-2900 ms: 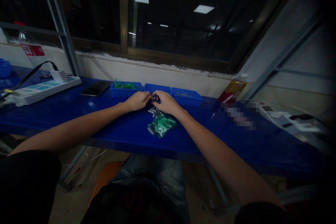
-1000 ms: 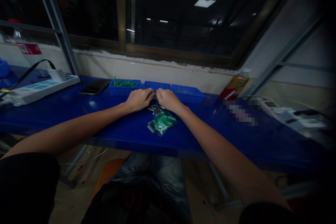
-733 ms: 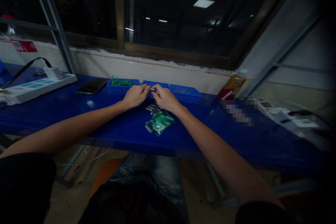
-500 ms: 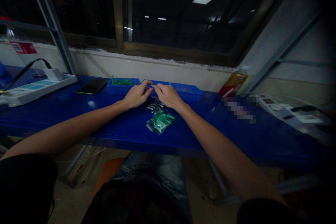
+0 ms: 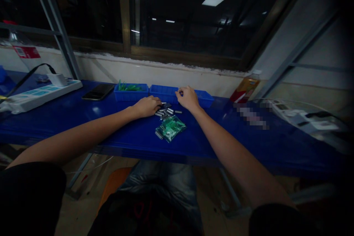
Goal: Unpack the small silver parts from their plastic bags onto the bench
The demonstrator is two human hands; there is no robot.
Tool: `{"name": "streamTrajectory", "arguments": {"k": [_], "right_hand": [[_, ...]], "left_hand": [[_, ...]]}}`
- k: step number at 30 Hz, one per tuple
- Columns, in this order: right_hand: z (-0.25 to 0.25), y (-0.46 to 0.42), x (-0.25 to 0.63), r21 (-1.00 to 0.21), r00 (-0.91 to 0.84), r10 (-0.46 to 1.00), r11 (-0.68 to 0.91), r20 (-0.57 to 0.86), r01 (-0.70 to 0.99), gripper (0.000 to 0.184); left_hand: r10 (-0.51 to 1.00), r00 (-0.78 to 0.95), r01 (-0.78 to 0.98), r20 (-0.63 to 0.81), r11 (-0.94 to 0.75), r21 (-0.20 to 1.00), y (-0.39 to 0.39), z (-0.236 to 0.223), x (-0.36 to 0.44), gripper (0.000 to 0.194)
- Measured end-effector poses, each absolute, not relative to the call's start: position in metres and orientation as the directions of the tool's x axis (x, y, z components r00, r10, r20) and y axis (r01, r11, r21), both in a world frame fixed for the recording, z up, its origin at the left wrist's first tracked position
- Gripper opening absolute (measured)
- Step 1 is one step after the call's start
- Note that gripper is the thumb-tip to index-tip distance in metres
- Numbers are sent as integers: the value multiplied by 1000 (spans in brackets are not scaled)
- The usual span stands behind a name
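A pile of small silvery metal pieces (image 5: 168, 110) lies on the blue table. At its left edge my left hand (image 5: 148, 107) rests palm down, fingers curled together onto the pieces; what its fingertips grip is hidden. My right hand (image 5: 188, 99) is raised at the near side of the blue bins, thumb and index finger pinched. Something tiny may be in that pinch, too small to name. Behind the hands stand a middle blue bin (image 5: 163, 89) and a right blue bin (image 5: 205, 97). Just in front of the pile lies a clear bag with green contents (image 5: 171, 128).
A left blue bin (image 5: 131, 96) holds green strips (image 5: 128, 87). Beside it lies a phone (image 5: 98, 92), then a white power strip (image 5: 41, 95) and a bottle (image 5: 26, 51). A drink bottle (image 5: 245, 87) and another power strip (image 5: 306, 120) stand right. A window is behind.
My hands were together above the pile and have parted. The left came down to the metal pieces, and the right moved right to the bins, still pinched.
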State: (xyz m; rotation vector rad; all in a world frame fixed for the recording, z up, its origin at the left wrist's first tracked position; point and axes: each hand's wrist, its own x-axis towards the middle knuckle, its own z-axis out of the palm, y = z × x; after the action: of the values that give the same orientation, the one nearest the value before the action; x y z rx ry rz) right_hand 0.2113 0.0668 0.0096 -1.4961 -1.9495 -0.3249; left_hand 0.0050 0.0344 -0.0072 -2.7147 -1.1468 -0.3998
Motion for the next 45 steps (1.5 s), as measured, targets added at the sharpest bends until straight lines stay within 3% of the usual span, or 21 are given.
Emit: {"name": "streamTrajectory", "arguments": {"k": [6,12,16,22,27,31,37,41,45], "right_hand": [[12,57,198,-203,-147,734,365,663,909,25],[15,46,182,-178,-359,677,588,642,789,22],[11,44,176,-178,-449,682,641,577,746,18],[8,44,177,-190,-496,677,675,545,713,16],[6,48,182,-174,-548,653,711,522,681,22],[7,47,181,-176,-572,621,745,536,643,13],[12,42,181,-191,-552,593,763,587,617,14],[14,41,180,-184,-531,585,759,612,624,10],[16,39,177,-172,-531,599,744,599,645,24]], "left_hand": [[738,584,795,336,-605,-52,28,-2,0,29],[807,478,866,346,-498,-37,31,-4,-1,33],[811,466,865,355,-502,12,33,-7,1,23],[772,510,796,380,-590,131,40,-11,-3,27],[667,515,625,539,-722,297,41,-10,0,22],[609,488,514,626,-780,358,39,-7,3,20],[599,388,423,701,-791,442,39,-4,4,14],[601,404,423,690,-791,442,37,-2,3,18],[564,455,517,689,-798,311,35,1,1,19]]}}
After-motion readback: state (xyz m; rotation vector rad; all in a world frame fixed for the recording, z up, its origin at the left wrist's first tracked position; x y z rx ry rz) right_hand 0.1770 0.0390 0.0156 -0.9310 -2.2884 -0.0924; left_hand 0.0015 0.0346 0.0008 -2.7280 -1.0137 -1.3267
